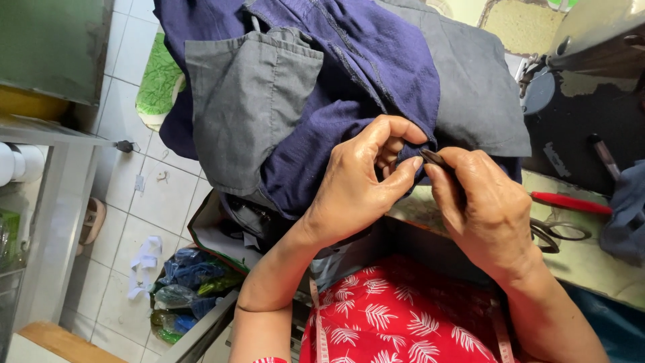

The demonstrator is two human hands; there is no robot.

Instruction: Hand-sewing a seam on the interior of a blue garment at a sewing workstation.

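Navy cloth [349, 87] with grey pocket pieces [248, 107] lay heaped over the sewing table's [584, 259] left edge, hanging toward the tiled floor [148, 195]. Left hand [356, 185] pinched a fold of it between thumb and forefinger. Right hand [484, 208] closed on a thin dark tool [435, 158], tip touching that fold. Scissors [561, 232] and a red-handled tool [571, 202] lay on the table just beyond the right hand, sewing machine [591, 33] at the far corner. Scrap bag [191, 282] sat on the floor below.
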